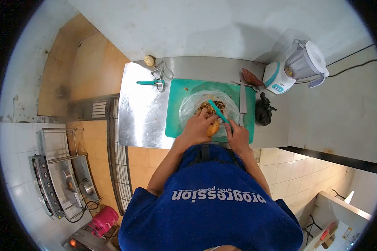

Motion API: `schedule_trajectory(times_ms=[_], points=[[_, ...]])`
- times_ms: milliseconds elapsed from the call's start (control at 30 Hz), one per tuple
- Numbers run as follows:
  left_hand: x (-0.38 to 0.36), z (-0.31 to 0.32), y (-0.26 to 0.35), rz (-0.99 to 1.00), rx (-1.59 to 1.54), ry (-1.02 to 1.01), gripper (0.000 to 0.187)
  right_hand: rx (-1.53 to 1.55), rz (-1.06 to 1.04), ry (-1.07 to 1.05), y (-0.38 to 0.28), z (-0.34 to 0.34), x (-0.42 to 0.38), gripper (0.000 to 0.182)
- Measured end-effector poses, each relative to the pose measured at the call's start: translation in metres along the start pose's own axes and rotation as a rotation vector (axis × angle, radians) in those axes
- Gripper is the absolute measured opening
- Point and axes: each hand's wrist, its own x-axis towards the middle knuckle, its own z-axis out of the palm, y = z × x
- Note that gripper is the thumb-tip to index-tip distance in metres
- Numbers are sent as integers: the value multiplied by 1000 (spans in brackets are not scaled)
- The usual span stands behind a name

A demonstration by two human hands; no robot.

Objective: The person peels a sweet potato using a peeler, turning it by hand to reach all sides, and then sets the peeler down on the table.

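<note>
Left hand (pixel 198 125): seen just left of centre frame, fingers closed around a potato (pixel 213 128), which is held at the lower edge of a green cutting board (pixel 176 113).

Right hand (pixel 238 134): seen just right of centre, clamped on the handle of a teal peeler (pixel 218 111); the tool is angled up and to the left, above the potato.

Plastic bag (pixel 192 104): laid open on the board, with a heap of brown peelings (pixel 209 106) resting on it, directly above the potato.

Knife (pixel 242 100): laid lengthwise along the right side of the board.

Steel counter (pixel 142 113): occupies the centre of the frame; the board is set on it.

Second peeler (pixel 151 83): teal-handled, placed on the counter left of the board, toward the upper centre.

Round potato (pixel 149 60): set at the upper left corner of the counter.

Black bag (pixel 264 109): crumpled, just beside the right edge of the board.

Blender (pixel 297 69): white and teal, stood at the upper right, tilted in the view.

Blue shirt (pixel 213 201): fills the lower centre of the frame.
</note>
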Motion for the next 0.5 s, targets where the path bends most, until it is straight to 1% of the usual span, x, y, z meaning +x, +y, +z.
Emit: schedule_trajectory(times_ms=[33, 100, 133, 200, 233, 300, 333, 400, 433, 500], points=[[1, -1, 2, -5, -5, 7, 101, -6, -6, -5, 0, -1, 1, 34], [-3, -6, 8, -50, -50, -60, 102, 358, 3, 314, -3, 3, -2, 33], [-6, -6, 9, -60, -53, -64, 102, 360, 5, 304, -3, 4, -7, 33], [-3, -8, 9, -62, -58, -82, 100, 219, 52, 243, -1, 2, -7, 34], [-3, -5, 6, -55, -56, -81, 100, 217, 53, 250, 2, 5, -7, 34], [-2, 4, 1, 1, -38, -40, 100, -11, 121, -13, 8, 11, -5, 35], [0, 5, 0, 0, -39, -31, 100, -16, 114, -12, 9, 10, -3, 35], [-5, 6, 0, -6, -130, -8, 97, 339, 95, 190, 7, 10, -6, 36], [-6, 5, 0, -9, -128, -11, 97, 343, 97, 188, 7, 10, -7, 36], [-3, 0, -1, -28, -140, -54, 95, 519, 161, 106, 10, 6, -5, 37]])
